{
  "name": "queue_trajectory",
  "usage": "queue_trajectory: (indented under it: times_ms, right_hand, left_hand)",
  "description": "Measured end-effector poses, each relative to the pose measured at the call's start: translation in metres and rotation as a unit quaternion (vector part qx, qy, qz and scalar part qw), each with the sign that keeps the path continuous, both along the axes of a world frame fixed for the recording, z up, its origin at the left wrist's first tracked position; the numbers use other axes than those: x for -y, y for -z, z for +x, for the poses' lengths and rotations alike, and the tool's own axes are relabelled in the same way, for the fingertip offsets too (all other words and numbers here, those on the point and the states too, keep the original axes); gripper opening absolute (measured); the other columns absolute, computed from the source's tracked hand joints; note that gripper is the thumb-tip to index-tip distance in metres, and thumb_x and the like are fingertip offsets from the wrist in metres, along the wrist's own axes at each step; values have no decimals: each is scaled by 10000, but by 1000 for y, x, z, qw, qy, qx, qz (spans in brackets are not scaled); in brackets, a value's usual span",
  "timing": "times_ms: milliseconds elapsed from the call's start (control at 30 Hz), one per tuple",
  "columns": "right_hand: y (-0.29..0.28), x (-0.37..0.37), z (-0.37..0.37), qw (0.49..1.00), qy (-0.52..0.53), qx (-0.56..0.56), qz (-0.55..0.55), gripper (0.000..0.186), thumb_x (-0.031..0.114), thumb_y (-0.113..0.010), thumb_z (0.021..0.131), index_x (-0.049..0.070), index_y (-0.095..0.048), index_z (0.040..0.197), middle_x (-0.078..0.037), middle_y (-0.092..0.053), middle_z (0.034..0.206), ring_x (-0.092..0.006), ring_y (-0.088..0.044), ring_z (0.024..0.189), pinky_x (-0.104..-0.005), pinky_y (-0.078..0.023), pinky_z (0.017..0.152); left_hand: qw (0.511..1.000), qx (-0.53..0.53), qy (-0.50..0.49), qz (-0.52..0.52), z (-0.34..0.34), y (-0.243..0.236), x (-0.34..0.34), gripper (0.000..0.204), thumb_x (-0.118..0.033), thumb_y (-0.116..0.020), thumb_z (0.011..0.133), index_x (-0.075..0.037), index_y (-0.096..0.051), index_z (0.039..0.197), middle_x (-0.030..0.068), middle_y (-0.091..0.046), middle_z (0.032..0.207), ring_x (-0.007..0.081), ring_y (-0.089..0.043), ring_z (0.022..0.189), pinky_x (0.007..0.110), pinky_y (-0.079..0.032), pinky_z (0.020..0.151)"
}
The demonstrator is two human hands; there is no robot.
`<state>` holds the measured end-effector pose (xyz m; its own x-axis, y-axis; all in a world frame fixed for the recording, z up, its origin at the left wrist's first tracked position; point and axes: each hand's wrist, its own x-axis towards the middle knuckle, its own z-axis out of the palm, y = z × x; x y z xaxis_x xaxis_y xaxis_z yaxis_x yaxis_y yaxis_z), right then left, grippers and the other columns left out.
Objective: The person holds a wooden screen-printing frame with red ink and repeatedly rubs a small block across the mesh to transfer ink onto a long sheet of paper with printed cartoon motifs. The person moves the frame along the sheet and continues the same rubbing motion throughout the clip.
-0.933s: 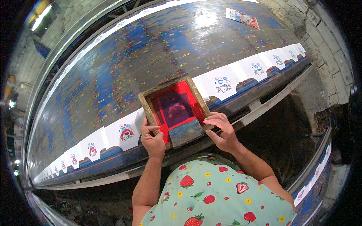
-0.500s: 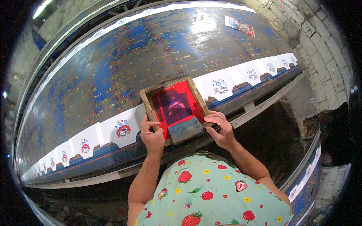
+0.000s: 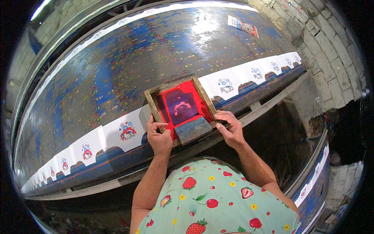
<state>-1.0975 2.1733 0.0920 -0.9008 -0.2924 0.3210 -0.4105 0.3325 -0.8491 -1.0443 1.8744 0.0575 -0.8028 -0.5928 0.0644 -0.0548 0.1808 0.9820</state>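
A wooden screen-printing frame [image 3: 204, 96] lies at the near edge of the long table, over the row of white printed pieces. My left hand [image 3: 159, 139] grips its near left corner, fingers curled with the thumb against the side. At the near right corner, my right hand [image 3: 233, 132] pinches the frame between thumb and fingers. Red ink rims the dark mesh window [image 3: 181, 107], where a pale pink arc shows. A grey-blue squeegee blade [image 3: 193, 130] rests inside the frame's near end. What lies under the frame is mostly hidden.
To the left, white pieces [image 3: 113, 130] carry blue, black and red prints; those to the right [image 3: 213, 80] show blue and black only. The ink-stained dark table [image 3: 128, 74] stretches beyond. A colourful packet [image 3: 243, 26] lies far right, near a block wall [image 3: 325, 46].
The frame has shifted slightly, and the pink arc in its mesh looks clearer. My hands keep their hold on both near corners. The whole view has moved a little.
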Motion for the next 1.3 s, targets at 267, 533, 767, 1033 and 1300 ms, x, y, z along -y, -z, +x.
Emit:
queue_trajectory:
  times_ms: [267,533,767,1033,1300]
  right_hand:
    - [-34,13,12,967,-98,-197,131,381,105,-894,880,48,-772,1236,-163,-743,1310,-431,-689,1317,-537,-571,1113]
    - [-46,35,-5,928,-199,-208,236,386,57,-883,835,66,-793,1210,-115,-754,1268,-348,-717,1282,-509,-589,1059]
    - [-43,38,-43,884,-310,-241,255,360,193,-737,934,92,-784,1277,-95,-731,1230,-313,-706,1209,-475,-561,1054]
    - [-68,41,-92,809,-446,-220,312,429,110,-780,913,46,-766,1337,-133,-740,1280,-367,-709,1209,-491,-562,1096]
    - [-66,76,-160,857,-407,-170,268,364,0,-725,926,7,-789,1284,-192,-770,1221,-408,-711,1232,-485,-583,1096]
  left_hand:
    - [1000,2,-3,-5,-1,9,1,155,82,-687,791,-40,-748,864,341,-530,1703,423,-502,1623,449,-359,1328]
    - [999,0,-13,-34,1,14,3,172,87,-682,792,-43,-752,878,334,-566,1673,414,-508,1618,434,-364,1314]
    - [1000,27,2,-9,7,21,14,173,88,-733,822,-25,-774,946,298,-555,1698,310,-605,1519,369,-464,1209]
    - [991,-66,-49,110,7,35,6,171,88,-753,980,18,-784,1133,300,-618,1635,279,-669,1426,386,-492,1224]
    - [995,-87,-31,-20,4,34,2,224,111,-716,1004,-14,-769,1183,265,-644,1592,309,-637,1491,428,-469,1261]
